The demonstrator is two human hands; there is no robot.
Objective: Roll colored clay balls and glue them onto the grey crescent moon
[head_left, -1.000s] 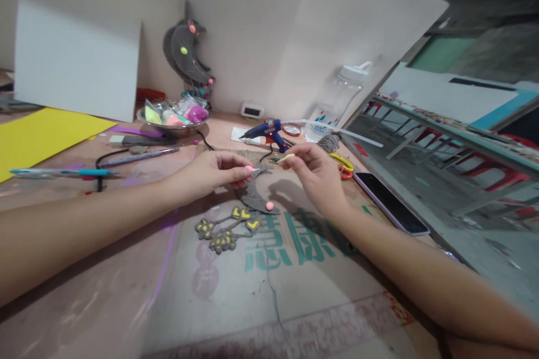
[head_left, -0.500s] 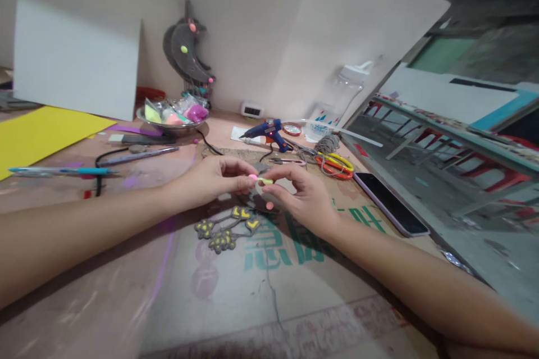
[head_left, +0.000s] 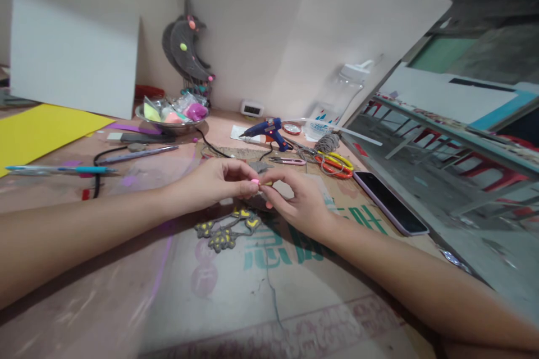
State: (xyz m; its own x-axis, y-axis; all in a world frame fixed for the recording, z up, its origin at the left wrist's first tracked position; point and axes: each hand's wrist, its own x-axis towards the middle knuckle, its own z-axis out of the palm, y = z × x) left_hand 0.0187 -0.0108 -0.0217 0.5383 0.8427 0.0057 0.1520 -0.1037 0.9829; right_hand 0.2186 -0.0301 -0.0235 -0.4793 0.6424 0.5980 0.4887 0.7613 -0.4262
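My left hand (head_left: 219, 182) is closed, pinching a small pink bead (head_left: 255, 181) at its fingertips over a grey felt crescent piece (head_left: 257, 167) on the cardboard. My right hand (head_left: 297, 199) is closed too, its thumb and forefinger pinching a thin yellow piece (head_left: 266, 183) that touches the pink bead. The two hands meet fingertip to fingertip. Just below them lies a grey felt ornament with yellow flowers and hearts (head_left: 225, 230). Most of the crescent is hidden under my fingers.
A blue glue gun (head_left: 269, 130), orange and yellow scissors (head_left: 334, 163), twine (head_left: 328, 142) and a phone (head_left: 389, 195) lie to the right. At the back left are a metal bowl of coloured clay (head_left: 172, 114), pens (head_left: 54, 169), yellow paper (head_left: 37, 131) and a standing felt moon (head_left: 185, 50).
My right hand came down and left from near the glue gun, bringing the yellow piece against the pink bead in my left hand. The left hand barely moved.
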